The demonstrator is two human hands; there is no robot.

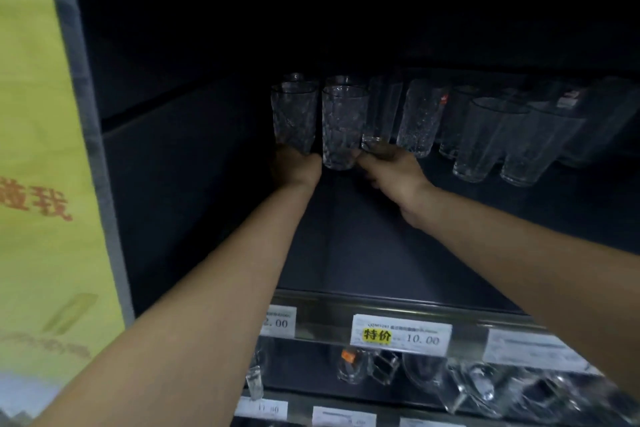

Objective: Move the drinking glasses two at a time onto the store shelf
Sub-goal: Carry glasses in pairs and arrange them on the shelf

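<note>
Both my arms reach deep into the dark store shelf (363,253). My left hand (297,168) grips the base of a clear textured drinking glass (294,114), which stands upright at the left of the row. My right hand (393,173) holds the base of a second textured glass (343,125) just to its right; the thumb lies against the glass's lower edge. The two glasses stand side by side, a small gap between them. My fingers are mostly hidden behind the glass bases. Two more glasses (341,80) show just behind them.
Several clear glasses (420,114) stand in rows to the right, the nearest ones (485,139) close to my right wrist. A yellow banner (41,149) hangs at left. Price tags (400,334) line the shelf's front rail, with glassware (481,388) on the shelf below.
</note>
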